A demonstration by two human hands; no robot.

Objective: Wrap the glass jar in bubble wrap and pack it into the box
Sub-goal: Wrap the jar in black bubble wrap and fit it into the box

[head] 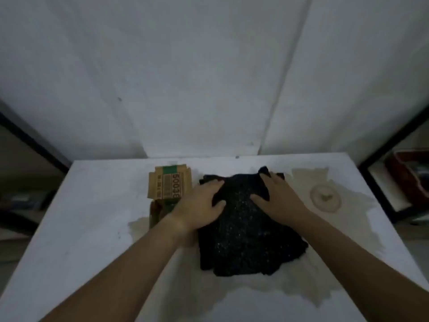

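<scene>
A black bubble wrap sheet [246, 231] lies crumpled in the middle of the white table [92, 205]. My left hand [202, 201] grips a raised fold at the sheet's far left, thumb and fingers curled into it. My right hand [276, 196] rests on the far right part, fingers reaching the far edge and thumb pressed into the fold. A round clear shape [325, 197], which looks like the glass jar seen from above, stands to the right of the sheet, apart from both hands. A brown cardboard box [170, 184] with a green label lies left of the sheet, beside my left hand.
Brownish worn patches mark the table top around the sheet and the jar. A white wall rises just behind the table. Dark shelf frames [394, 187] stand at both sides, the right one holding a reddish bin [408, 173].
</scene>
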